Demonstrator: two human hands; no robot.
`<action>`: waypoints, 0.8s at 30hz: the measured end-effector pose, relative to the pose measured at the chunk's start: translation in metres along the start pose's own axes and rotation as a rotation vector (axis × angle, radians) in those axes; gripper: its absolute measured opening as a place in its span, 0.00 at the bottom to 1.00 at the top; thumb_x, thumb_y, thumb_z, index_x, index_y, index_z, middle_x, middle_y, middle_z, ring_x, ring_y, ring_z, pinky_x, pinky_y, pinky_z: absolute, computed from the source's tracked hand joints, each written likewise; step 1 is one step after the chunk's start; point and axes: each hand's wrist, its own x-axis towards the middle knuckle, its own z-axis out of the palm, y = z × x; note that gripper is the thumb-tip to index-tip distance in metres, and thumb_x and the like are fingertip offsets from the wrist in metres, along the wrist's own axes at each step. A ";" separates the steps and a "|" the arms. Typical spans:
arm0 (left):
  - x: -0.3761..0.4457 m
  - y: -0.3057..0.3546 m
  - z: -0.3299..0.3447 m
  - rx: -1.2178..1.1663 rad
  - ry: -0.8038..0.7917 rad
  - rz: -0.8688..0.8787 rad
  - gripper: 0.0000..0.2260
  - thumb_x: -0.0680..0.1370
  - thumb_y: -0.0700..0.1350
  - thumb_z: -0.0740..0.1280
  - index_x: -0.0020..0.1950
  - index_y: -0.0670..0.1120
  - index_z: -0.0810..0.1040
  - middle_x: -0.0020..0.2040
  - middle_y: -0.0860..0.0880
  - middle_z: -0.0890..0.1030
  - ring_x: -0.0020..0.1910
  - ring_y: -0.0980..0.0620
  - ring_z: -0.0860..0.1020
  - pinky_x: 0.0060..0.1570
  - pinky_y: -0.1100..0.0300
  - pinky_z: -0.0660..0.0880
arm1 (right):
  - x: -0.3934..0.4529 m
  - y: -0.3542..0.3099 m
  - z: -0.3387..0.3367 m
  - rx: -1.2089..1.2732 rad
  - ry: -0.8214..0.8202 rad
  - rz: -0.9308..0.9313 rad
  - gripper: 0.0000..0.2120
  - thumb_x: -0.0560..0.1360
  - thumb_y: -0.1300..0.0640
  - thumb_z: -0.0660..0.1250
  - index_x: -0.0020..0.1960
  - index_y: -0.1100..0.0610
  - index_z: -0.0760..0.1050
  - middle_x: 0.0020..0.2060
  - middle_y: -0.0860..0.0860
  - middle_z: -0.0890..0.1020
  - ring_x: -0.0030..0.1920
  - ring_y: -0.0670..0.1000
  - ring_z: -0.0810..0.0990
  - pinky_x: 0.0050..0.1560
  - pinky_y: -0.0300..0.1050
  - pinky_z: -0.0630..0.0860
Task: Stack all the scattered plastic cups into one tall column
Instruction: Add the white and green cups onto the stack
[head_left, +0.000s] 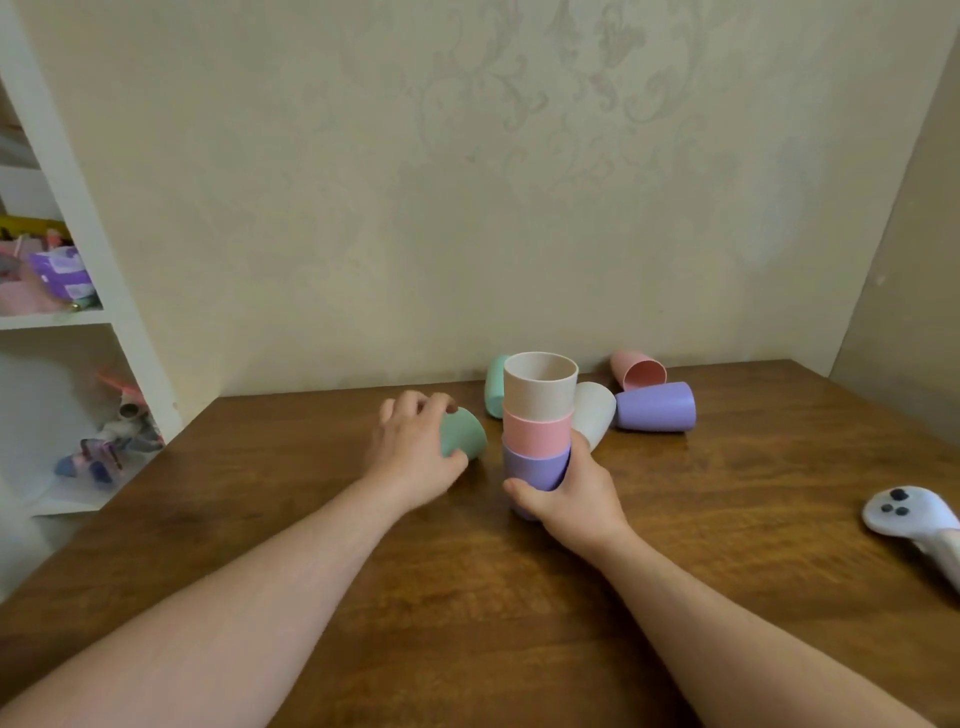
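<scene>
A stack of three nested cups (538, 415) stands upright mid-table: beige on top, pink in the middle, purple at the bottom. My right hand (571, 493) wraps around the purple bottom cup. To the left, my left hand (415, 447) grips a green cup (464, 432) lying on its side. Behind the stack lie another green cup (495, 385), a white cup (595, 413), a purple cup (657, 407) and a pink cup (638, 370), all on their sides.
The wooden table (467, 571) meets the wall just behind the cups. A white game controller (909, 514) lies near the right edge. A white shelf unit (104, 312) with toys stands at the left.
</scene>
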 end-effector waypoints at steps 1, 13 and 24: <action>0.010 0.002 -0.003 0.070 -0.090 -0.020 0.34 0.76 0.58 0.72 0.81 0.57 0.65 0.77 0.47 0.68 0.76 0.42 0.65 0.72 0.47 0.69 | 0.000 0.002 0.000 -0.002 0.007 -0.005 0.32 0.70 0.43 0.81 0.66 0.40 0.65 0.55 0.39 0.80 0.54 0.42 0.81 0.51 0.37 0.78; 0.040 -0.003 0.027 0.292 -0.331 -0.003 0.47 0.77 0.64 0.71 0.85 0.69 0.42 0.74 0.43 0.75 0.77 0.38 0.69 0.75 0.44 0.66 | 0.000 0.010 0.001 0.000 0.034 -0.008 0.32 0.68 0.38 0.79 0.64 0.35 0.64 0.55 0.38 0.81 0.54 0.41 0.81 0.55 0.45 0.80; 0.001 -0.031 0.018 -0.536 0.011 -0.179 0.54 0.69 0.49 0.85 0.84 0.64 0.53 0.66 0.55 0.76 0.62 0.48 0.78 0.64 0.48 0.79 | -0.001 0.005 0.002 0.017 0.013 0.025 0.34 0.69 0.39 0.80 0.66 0.35 0.62 0.57 0.38 0.79 0.56 0.44 0.80 0.57 0.44 0.79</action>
